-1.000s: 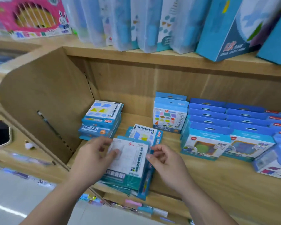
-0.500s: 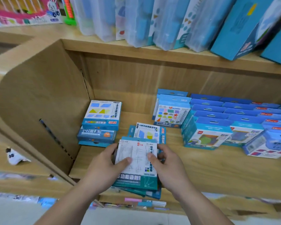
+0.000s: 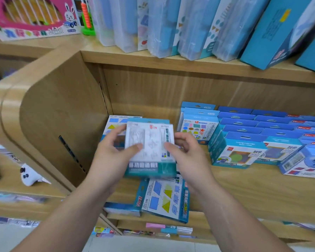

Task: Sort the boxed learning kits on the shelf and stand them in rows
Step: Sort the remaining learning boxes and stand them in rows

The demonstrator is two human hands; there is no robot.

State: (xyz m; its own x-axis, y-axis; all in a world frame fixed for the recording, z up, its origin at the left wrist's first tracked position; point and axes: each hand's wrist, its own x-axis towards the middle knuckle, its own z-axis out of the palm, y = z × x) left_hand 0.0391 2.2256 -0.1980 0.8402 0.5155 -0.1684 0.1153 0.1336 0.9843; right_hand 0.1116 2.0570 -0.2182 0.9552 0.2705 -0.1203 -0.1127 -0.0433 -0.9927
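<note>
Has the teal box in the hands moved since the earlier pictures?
Yes. The teal box went up and back, off the shapes box at the shelf edge, toward the rear stack.

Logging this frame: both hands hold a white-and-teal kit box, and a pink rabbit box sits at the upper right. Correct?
No. The head view shows the pink rabbit box at the upper left, not the right. The left hand and right hand do hold the white-and-teal kit box.
</note>
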